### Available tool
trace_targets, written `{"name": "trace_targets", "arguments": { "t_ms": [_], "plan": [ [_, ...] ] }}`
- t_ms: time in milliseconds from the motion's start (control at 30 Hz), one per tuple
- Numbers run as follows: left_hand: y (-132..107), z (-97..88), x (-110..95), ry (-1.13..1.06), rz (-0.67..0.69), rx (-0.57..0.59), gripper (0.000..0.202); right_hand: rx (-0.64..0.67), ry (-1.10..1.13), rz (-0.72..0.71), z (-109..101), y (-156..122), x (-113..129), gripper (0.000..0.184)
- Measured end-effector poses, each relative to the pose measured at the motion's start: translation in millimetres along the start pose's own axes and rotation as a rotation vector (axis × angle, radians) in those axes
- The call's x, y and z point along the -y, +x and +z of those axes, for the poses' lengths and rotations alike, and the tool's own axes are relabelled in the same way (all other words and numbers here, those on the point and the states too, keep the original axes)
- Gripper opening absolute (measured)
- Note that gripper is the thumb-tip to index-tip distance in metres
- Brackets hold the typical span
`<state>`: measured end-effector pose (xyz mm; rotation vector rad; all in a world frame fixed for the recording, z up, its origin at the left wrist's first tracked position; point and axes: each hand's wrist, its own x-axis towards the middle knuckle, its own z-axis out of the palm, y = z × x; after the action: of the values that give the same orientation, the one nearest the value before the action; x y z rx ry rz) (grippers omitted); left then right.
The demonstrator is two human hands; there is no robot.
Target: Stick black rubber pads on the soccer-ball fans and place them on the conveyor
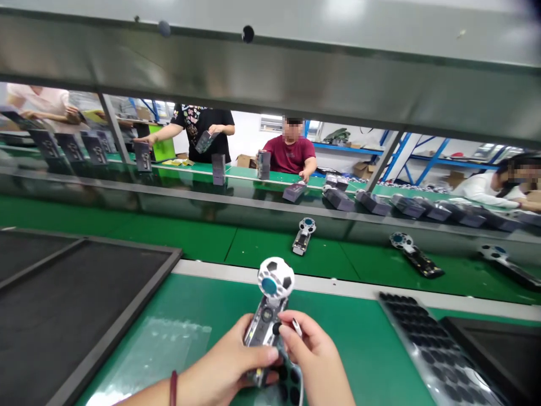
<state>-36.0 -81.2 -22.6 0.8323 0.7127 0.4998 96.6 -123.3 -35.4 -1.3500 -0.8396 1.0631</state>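
My left hand [245, 361] is wrapped round the body of a small electronic device [275, 279]. The device has a white and black football-patterned round top with a teal disc, and a body with lit spots. Close against that body, my right hand [310, 349] pinches a small black round sticker [276, 328] between thumb and finger. A thin white and dark piece [297, 326] shows between the right fingers; its kind I cannot make out. Below the hands, a sheet of black round stickers [291, 386] is partly hidden.
On the green conveyor belt beyond lie similar devices [302, 242], [416, 256]. A sheet of black discs [439, 349] is at right, a dark framed panel [84, 316] at left. Boxes [338, 197] line a raised shelf. Several co-workers sit or stand opposite, under a metal overhang [270, 73].
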Motion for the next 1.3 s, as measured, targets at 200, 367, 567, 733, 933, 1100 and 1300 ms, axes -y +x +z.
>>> {"name": "trace_targets", "arguments": {
  "t_ms": [200, 367, 567, 733, 933, 1100, 1300],
  "plan": [
    [12.7, -4.0, 24.7, 0.414, 0.083, -0.174, 0.04, -0.061, -0.206, -0.059, 2.8, -6.4, 3.7, 0.012],
    [13.6, -4.8, 30.7, 0.523, 0.096, -0.211, 0.039, -0.089, -0.195, -0.003, 8.0, -4.1, 0.4, 0.016],
    [5.6, -4.1, 30.5, 0.661, 0.097, -0.191, 0.04, -0.067, -0.173, 0.019, 2.9, 1.7, 4.7, 0.018],
    [7.3, -5.5, 34.2, 0.632, 0.095, -0.233, 0.039, -0.031, -0.411, -0.101, 4.1, -7.7, 8.4, 0.01],
    [10.1, -4.8, 35.1, 0.596, 0.112, -0.255, 0.038, -0.032, -0.548, -0.202, 5.8, -11.4, 6.6, 0.015],
    [9.1, -3.4, 33.6, 0.611, 0.119, -0.262, 0.037, -0.021, -0.616, -0.271, 3.7, -9.9, 3.8, 0.017],
    [9.9, -3.2, 33.6, 0.642, 0.093, -0.273, 0.038, 0.01, -0.71, -0.317, 2.9, -11.8, 3.0, 0.018]
  ]
}}
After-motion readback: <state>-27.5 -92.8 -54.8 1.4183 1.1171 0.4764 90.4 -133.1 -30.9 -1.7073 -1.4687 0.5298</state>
